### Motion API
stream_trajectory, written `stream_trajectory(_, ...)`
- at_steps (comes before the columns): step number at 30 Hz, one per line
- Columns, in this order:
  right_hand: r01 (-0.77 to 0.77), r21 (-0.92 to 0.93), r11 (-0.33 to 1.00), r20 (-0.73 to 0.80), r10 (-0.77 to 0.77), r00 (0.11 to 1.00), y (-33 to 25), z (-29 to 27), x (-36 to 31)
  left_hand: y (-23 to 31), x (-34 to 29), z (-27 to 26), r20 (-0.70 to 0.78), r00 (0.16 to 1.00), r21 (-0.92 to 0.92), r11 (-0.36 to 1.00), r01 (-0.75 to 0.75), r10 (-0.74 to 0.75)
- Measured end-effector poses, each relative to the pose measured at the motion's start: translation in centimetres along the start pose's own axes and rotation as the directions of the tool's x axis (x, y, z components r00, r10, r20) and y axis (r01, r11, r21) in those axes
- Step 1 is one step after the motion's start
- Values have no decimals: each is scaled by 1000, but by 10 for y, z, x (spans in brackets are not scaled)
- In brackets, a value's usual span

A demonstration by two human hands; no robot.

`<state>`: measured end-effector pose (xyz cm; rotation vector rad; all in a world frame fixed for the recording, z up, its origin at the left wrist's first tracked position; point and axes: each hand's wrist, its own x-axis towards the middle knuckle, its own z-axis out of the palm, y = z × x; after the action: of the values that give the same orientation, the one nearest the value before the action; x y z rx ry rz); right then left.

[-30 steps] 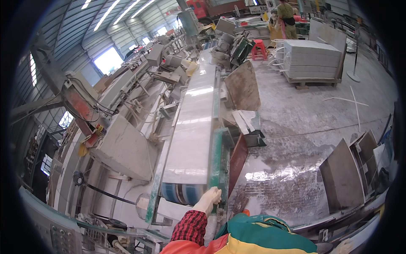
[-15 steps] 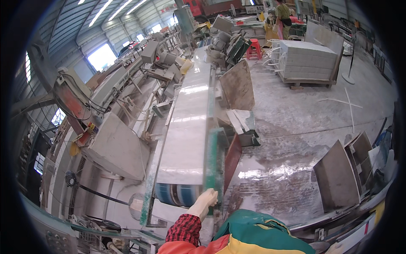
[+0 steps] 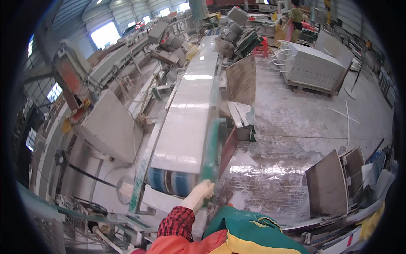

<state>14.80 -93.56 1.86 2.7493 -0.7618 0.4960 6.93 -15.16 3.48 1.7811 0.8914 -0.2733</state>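
Note:
My left hand (image 3: 206,190), at the end of a red-and-black checked sleeve, reaches to the near end of a green side rail (image 3: 210,163). Its fingers are curled closed, and whether they grip the rail or something small I cannot tell. Just left of the hand, a blue roller (image 3: 184,183) with dark bands sits at the near end of a long conveyor. A long, glossy, pale slab or belt surface (image 3: 179,142) runs away from the roller between machine units. My right hand does not show.
Stone-like boards (image 3: 325,186) lean at the right, above a wet floor (image 3: 262,182). A strapped stack of pale slabs (image 3: 313,63) stands on a pallet at the far right, near a red stool (image 3: 262,47) and another person (image 3: 294,21). A large grey panel (image 3: 110,127) stands left.
The whole view has tilted, so the far scene sits lower and the near conveyor end higher and further left. My left hand stays closed at the rail's near end.

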Motion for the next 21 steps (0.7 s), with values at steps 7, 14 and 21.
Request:
stream_trajectory(7, -511, 851, 116, 424, 420, 802, -68, -48, 13, 3, 4, -2, 55, 997, -29, 998, 62, -61)
stream_trajectory(14, -461, 879, -122, 436, -187, 880, -218, -104, -43, 53, -17, 5, 240, 955, -201, 971, -129, 176)
stream_trajectory(21, -148, 989, -15, 49, -905, 422, -384, -222, -95, 113, -77, 33, 315, 883, -772, 635, 26, 348)
